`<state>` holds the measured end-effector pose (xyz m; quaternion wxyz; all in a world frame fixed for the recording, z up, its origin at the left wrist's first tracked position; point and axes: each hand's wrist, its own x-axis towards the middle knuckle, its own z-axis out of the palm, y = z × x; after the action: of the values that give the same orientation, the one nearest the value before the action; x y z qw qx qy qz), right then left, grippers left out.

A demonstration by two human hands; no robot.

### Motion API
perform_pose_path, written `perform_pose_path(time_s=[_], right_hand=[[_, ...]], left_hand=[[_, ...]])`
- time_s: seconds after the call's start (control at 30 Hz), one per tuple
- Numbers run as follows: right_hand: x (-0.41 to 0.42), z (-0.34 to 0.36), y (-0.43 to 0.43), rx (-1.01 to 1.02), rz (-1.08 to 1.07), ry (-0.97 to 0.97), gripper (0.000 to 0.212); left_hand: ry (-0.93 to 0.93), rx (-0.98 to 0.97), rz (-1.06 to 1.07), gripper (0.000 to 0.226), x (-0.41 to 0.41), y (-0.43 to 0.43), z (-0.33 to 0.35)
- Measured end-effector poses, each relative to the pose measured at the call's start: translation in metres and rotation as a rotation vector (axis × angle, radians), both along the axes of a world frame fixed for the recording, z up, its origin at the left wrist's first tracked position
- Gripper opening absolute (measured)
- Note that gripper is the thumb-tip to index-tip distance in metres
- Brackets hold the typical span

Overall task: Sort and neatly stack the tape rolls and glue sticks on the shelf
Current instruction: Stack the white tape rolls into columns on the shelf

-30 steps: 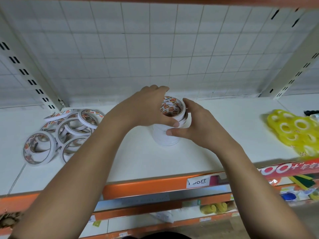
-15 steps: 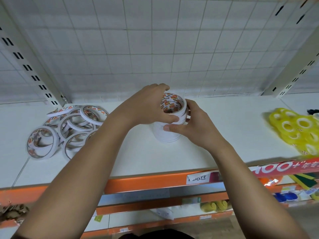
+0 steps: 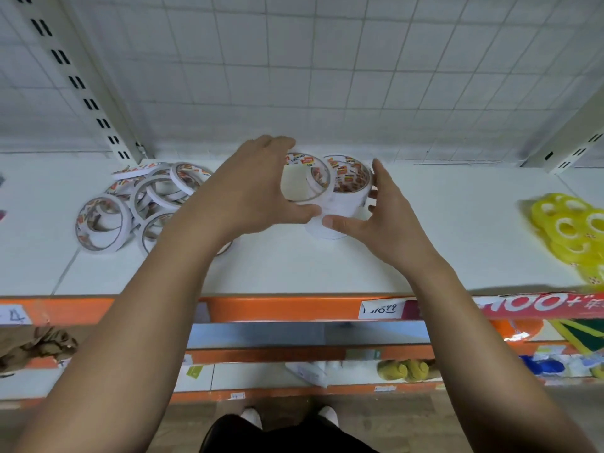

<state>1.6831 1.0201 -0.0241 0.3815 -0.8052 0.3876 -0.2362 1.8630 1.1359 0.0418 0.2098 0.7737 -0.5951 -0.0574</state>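
A white shelf [image 3: 457,250] is seen from above, and a stack of tape rolls [image 3: 348,204] is stood upright near its middle, close to the white grid panel [image 3: 327,76] at the back. The stack's white side and the printed inner core of its top roll are shown.

The stack is clasped by the right hand [image 3: 389,223] from the 4 o'clock side. The thumb [image 3: 333,221] is pressed against the lower front of the stack, and the fingers are curled at its right edge.

A single tape roll [image 3: 322,179] is gripped in the left hand [image 3: 251,191]. Fingers are hooked over its far rim and the thumb is set under its near rim. This roll is held tilted, with its open centre turned toward the camera. It is placed at 9 o'clock of the stack's top and touches or overlaps it there; whether it rests on the stack cannot be told.

A loose pile of tape rolls [image 3: 137,204] is left well apart at 9 o'clock of the stack. Some are laid flat and others leaned on one another, partly hidden by the left forearm.

A cluster of yellow tape rolls [image 3: 568,230] is laid at 3 o'clock, by the shelf's right end.

The shelf's orange front edge [image 3: 287,308] is seen at 6 o'clock. A handwritten price label [image 3: 380,311] is fixed to it, and a red banner [image 3: 539,305] is stretched just to 3 o'clock of that label.
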Motion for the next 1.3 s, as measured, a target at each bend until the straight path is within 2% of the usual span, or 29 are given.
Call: perform_pose_path(time_s=[0.13, 0.3, 0.6, 0.67, 0.77, 0.83, 0.93, 1.13, 1.3], right_hand=[[-0.007, -0.008, 0.016, 0.017, -0.059, 0.047, 0.134], [-0.007, -0.021, 0.047, 0.066, -0.177, 0.096, 0.127], [-0.003, -0.027, 0.078, -0.018, -0.258, 0.152, 0.063], [-0.003, -0.026, 0.073, -0.037, -0.257, 0.143, 0.064], [-0.003, -0.023, 0.060, -0.030, -0.260, 0.120, 0.077], [-0.002, -0.023, 0.049, -0.024, -0.248, 0.120, 0.083], [-0.001, -0.025, 0.032, 0.001, -0.189, 0.111, 0.080], [0.006, -0.033, 0.005, -0.011, -0.101, 0.166, 0.071], [0.003, -0.035, -0.003, -0.010, -0.048, 0.157, 0.071]], left_hand=[[0.005, 0.058, 0.006, 0.103, 0.003, 0.028, -0.019], [0.045, 0.189, -0.047, 0.103, 0.006, 0.045, -0.046], [0.104, 0.289, -0.132, 0.113, 0.015, 0.031, -0.085], [0.112, 0.328, -0.132, 0.122, 0.016, 0.027, -0.084], [0.165, 0.394, -0.117, 0.130, 0.015, 0.024, -0.078], [0.187, 0.328, -0.086, 0.125, 0.014, 0.017, -0.074], [0.266, 0.189, -0.066, 0.108, 0.011, -0.004, -0.072], [0.356, 0.176, -0.067, 0.072, 0.003, -0.038, -0.076], [0.344, 0.148, -0.034, 0.069, 0.007, -0.046, -0.076]])
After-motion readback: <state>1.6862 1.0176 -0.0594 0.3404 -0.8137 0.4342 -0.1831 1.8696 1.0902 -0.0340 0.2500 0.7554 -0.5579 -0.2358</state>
